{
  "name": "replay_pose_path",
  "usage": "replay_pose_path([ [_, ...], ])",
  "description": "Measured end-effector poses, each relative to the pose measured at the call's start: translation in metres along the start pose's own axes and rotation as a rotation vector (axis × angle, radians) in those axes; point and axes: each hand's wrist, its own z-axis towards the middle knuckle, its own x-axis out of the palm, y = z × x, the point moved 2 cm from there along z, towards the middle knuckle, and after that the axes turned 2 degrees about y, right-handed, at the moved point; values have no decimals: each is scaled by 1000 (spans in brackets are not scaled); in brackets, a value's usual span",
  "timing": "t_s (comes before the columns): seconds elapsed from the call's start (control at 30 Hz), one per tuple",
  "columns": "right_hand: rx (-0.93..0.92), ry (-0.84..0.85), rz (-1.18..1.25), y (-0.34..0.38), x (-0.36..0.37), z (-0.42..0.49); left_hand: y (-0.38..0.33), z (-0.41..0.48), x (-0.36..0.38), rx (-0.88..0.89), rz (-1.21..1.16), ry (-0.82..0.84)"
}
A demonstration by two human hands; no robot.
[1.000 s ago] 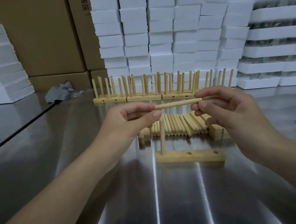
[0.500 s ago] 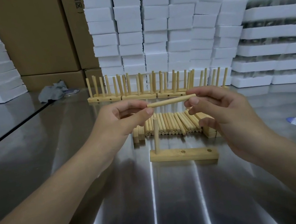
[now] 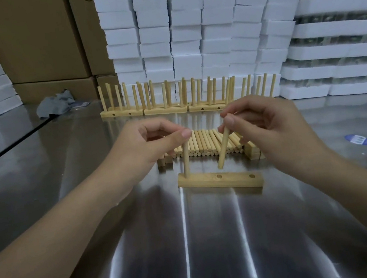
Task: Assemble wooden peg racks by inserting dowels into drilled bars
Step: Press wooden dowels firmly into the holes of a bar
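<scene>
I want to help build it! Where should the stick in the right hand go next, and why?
Probably tip the dowel upright and push it down into the middle hole of the bar. The right hand holds it slanted, its tip just above that empty hole.

Left hand (image 3: 151,141) let go; right hand (image 3: 272,129) tipped the dowel (image 3: 223,149) near upright.

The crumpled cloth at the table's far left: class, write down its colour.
The crumpled cloth is grey, best seen in the head view.
</scene>
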Motion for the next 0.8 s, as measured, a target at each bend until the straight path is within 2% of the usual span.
replay_pose_path([
  [0.47,-59,117,-106,-5,7,-3,0,-1,0,-33,47,-4],
  [0.8,-109,186,-38,-3,10,-6,0,-1,2,-44,62,1],
])
